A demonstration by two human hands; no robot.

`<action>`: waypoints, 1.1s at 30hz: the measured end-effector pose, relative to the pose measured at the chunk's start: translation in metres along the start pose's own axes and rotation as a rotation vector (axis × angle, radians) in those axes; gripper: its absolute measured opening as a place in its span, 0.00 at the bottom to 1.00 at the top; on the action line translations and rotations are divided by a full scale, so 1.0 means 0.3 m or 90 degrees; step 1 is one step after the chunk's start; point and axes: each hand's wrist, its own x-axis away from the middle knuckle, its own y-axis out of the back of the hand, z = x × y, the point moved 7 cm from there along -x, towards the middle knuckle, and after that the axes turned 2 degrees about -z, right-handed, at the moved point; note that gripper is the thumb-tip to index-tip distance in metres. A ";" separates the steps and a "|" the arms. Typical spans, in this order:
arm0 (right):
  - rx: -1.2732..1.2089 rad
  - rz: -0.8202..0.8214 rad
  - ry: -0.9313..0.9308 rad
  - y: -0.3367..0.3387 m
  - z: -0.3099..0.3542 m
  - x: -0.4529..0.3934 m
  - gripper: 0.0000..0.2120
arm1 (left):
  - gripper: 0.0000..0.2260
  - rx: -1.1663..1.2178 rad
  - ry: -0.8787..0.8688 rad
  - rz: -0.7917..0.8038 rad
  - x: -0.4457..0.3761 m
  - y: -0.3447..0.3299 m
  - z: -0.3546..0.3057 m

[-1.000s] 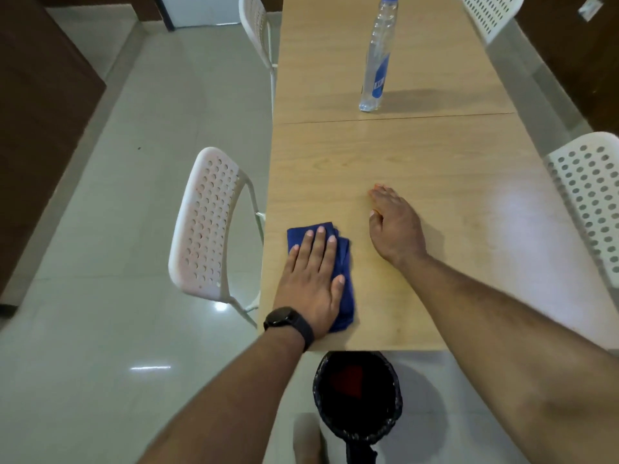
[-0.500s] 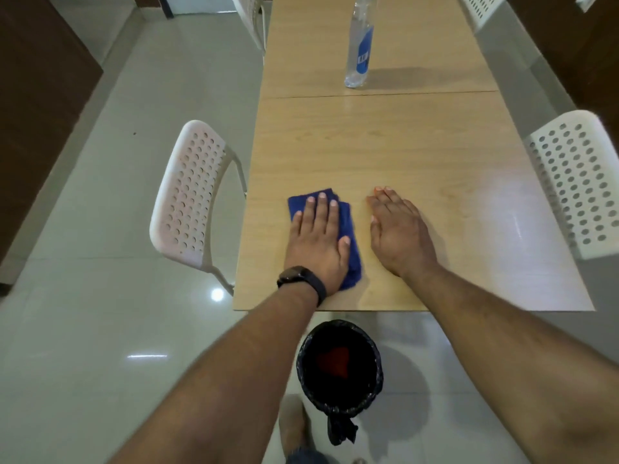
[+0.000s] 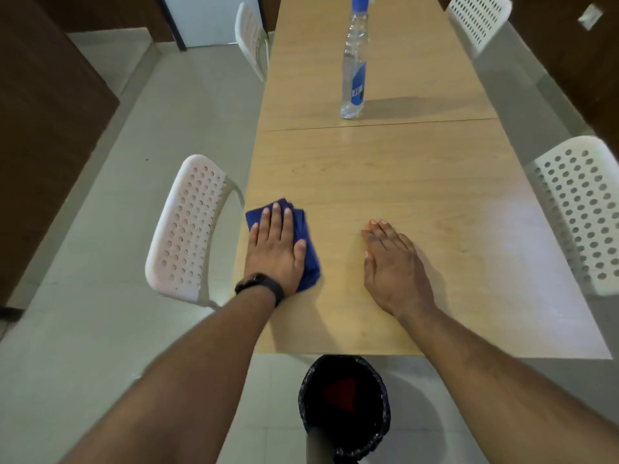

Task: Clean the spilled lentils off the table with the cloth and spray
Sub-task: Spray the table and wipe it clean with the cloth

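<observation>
A white perforated plastic chair (image 3: 187,226) stands on the pale tiled floor (image 3: 100,329) just beside the left edge of the long light-wood laminate table (image 3: 385,182). Near that left edge lies the folded dark-blue cloth (image 3: 310,259), flat on the tabletop. The left hand (image 3: 274,249), with a black watch (image 3: 259,287) on its wrist, presses down on the cloth with straight fingers laid flat, the thumb spread to the right across the fabric; it curls around nothing. Below the table's near edge, on the floor, sits a round bin lined with a black plastic bag (image 3: 345,400), something red showing inside it. To the right of the cloth and apart from it, the right hand (image 3: 395,266) rests palm down on bare wood, fingers straight and close together, holding nothing. No lentils can be made out on the tabletop. Farther back, just beyond the seam across the table, the clear plastic spray bottle with a blue label and blue top (image 3: 354,65) stands upright, well apart from both hands. At the right edge stands 1 more white perforated chair (image 3: 579,209), and another (image 3: 479,18) farther back.
</observation>
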 end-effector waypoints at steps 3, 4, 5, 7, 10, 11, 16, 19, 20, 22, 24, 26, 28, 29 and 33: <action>-0.027 -0.028 0.003 -0.008 -0.023 -0.008 0.27 | 0.34 0.010 -0.004 0.007 -0.195 -0.006 -0.134; -0.045 -0.037 0.005 -0.008 -0.030 -0.007 0.26 | 0.34 0.016 -0.024 0.011 -0.222 -0.010 -0.197; -0.063 -0.046 0.001 -0.006 -0.041 -0.004 0.25 | 0.33 0.016 -0.051 0.012 -0.226 -0.016 -0.262; -0.094 -0.061 -0.015 0.003 -0.071 -0.005 0.23 | 0.33 0.009 -0.119 0.018 -0.174 -0.033 -0.365; -0.064 -0.086 -0.050 0.054 -0.152 -0.075 0.24 | 0.32 0.017 -0.189 0.036 -0.073 -0.025 -0.365; -0.046 -0.085 -0.070 0.071 -0.196 -0.111 0.25 | 0.31 0.020 -0.193 0.039 -0.056 -0.023 -0.334; 0.072 -0.031 -0.079 0.093 -0.314 -0.222 0.28 | 0.33 0.008 -0.106 0.012 -0.211 0.004 -0.164; 0.094 -0.043 -0.066 0.079 -0.312 -0.228 0.27 | 0.34 0.002 -0.051 -0.005 -0.430 0.029 -0.122; 0.095 -0.049 -0.068 0.077 -0.314 -0.224 0.26 | 0.34 0.001 -0.035 -0.006 -0.499 0.033 -0.131; 0.097 -0.058 -0.067 0.082 -0.318 -0.223 0.26 | 0.34 -0.005 -0.023 -0.007 -0.609 0.036 -0.195; 0.090 -0.059 -0.059 0.085 -0.320 -0.230 0.25 | 0.32 0.000 -0.052 -0.001 -0.661 0.027 -0.311; 0.073 -0.070 -0.048 0.087 -0.322 -0.229 0.24 | 0.32 0.010 -0.108 0.009 -0.626 0.002 -0.451; 0.059 -0.081 -0.046 0.092 -0.329 -0.225 0.23 | 0.32 0.023 -0.174 0.023 -0.500 -0.023 -0.576; 0.057 -0.082 -0.052 0.091 -0.333 -0.225 0.23 | 0.32 0.025 -0.199 0.029 -0.417 -0.030 -0.612; 0.036 -0.087 -0.058 0.086 -0.340 -0.228 0.23 | 0.31 0.020 -0.237 0.039 -0.094 -0.038 -0.529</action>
